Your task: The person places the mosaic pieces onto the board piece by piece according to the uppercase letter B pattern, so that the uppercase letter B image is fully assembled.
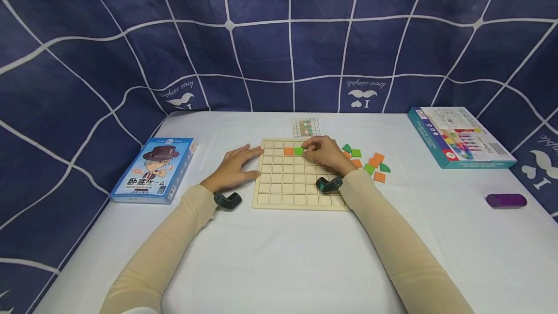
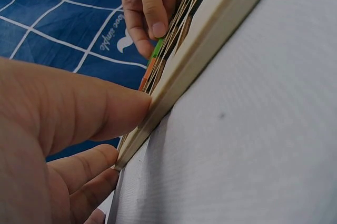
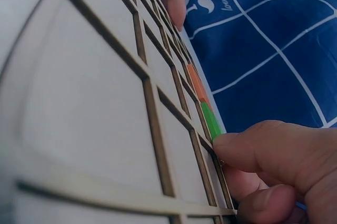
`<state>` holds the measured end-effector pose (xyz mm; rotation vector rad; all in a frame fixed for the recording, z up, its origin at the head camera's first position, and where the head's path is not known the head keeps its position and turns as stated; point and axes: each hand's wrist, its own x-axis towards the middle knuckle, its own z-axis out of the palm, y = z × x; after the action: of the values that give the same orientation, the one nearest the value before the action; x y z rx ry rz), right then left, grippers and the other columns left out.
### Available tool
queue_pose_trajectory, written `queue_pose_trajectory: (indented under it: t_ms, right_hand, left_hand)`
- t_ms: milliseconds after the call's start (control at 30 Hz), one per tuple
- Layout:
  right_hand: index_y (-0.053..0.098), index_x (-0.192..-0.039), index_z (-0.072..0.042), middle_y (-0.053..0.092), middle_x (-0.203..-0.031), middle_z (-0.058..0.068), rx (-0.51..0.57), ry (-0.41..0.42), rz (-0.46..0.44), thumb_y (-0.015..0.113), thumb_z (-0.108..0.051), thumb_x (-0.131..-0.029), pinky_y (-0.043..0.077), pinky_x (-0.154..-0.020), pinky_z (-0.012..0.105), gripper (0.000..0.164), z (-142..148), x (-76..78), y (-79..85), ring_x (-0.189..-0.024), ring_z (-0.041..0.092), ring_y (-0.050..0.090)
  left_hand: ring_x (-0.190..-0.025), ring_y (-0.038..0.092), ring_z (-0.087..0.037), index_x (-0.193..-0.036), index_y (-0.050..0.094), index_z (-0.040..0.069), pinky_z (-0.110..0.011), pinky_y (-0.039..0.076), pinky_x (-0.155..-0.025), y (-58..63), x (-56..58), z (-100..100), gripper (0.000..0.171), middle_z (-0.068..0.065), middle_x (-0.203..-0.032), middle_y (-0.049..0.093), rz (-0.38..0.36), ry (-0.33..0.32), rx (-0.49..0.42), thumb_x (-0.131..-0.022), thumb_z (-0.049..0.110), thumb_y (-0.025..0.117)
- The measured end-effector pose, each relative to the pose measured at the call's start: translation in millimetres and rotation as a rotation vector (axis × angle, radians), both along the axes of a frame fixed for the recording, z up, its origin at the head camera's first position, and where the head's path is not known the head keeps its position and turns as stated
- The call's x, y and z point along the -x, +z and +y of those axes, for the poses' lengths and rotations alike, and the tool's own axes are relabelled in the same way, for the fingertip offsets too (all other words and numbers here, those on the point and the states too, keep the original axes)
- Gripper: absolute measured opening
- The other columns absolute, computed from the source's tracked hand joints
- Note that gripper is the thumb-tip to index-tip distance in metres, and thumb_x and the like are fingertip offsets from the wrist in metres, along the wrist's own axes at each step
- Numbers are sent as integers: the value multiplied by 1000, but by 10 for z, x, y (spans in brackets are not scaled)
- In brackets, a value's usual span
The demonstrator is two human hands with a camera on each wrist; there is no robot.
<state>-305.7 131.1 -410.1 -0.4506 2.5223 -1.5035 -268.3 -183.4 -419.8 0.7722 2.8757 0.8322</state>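
Note:
A wooden grid board (image 1: 288, 177) lies flat on the table. In its second row sit an orange square tile (image 1: 288, 151) and, right beside it, a green square tile (image 1: 298, 151). My right hand (image 1: 326, 152) has its thumb and bent fingers at the green tile, pinching it by its right side; the right wrist view shows the thumb tip against the tile's edge (image 3: 211, 120). Spread along the board's left edge, my left hand (image 1: 233, 167) touches the rim with straight fingers and thumb (image 2: 124, 111). It holds nothing.
Several loose orange and green pieces (image 1: 368, 163), some rounded, lie right of the board. A small pattern card (image 1: 305, 127) lies behind it. A blue game box (image 1: 152, 171) stands left; a teal-edged box (image 1: 462, 137) and purple object (image 1: 506, 201) lie right.

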Motion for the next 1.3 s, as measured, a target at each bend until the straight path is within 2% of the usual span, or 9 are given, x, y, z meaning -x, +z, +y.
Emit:
queue_pose_trajectory:
  t_ms: [333,467,567,667,900,1100,1300]
  right_hand:
    - [69,-115,-4,65,-83,5,4,15,-6,70,-11,-90,41,-49,23,26,5,-15,21,-53,11,48]
    - [68,-119,-3,63,-83,5,91,15,-76,69,-11,-92,38,-47,22,29,20,-20,58,-52,11,46]
    - [66,-123,-2,60,-81,4,184,-12,-146,69,-11,-93,37,-46,21,31,46,-9,90,-52,11,44]
    - [65,-124,-1,59,-78,4,229,-38,-180,69,-11,-93,39,-46,20,33,91,9,122,-52,10,44]
    - [64,-129,-2,55,-72,7,198,-87,-128,68,-19,-95,41,-48,22,38,281,38,209,-55,11,47]
    - [59,-131,5,62,-83,14,226,-130,-74,64,-14,-96,44,-50,21,40,528,80,226,-56,9,49]
    - [56,-132,8,62,-78,6,260,-203,-125,63,-11,-96,43,-49,19,41,745,68,268,-56,8,48]
  left_hand:
    - [-151,17,-30,-153,42,17,-52,10,-118,-8,4,-2,70,-4,-160,35,-1,1,4,-90,34,67]
    - [-151,17,-29,-153,42,17,-51,10,-119,0,-1,-3,70,-3,-160,36,-2,2,9,-89,35,68]
    - [-151,17,-28,-153,42,17,-51,10,-119,-1,2,-2,70,-3,-160,35,0,7,19,-89,36,67]
    - [-151,17,-29,-153,42,17,-50,10,-119,2,4,3,71,-3,-160,35,1,8,18,-89,35,67]
    - [-152,15,-29,-153,42,16,-51,8,-119,27,-12,11,71,-4,-160,35,-15,6,13,-89,34,68]
    - [-152,16,-29,-152,42,14,-51,8,-119,48,-20,15,71,-4,-160,34,-22,7,16,-89,34,68]
    - [-152,16,-30,-153,42,14,-51,8,-119,47,-25,13,71,-5,-160,34,-22,5,16,-90,35,67]
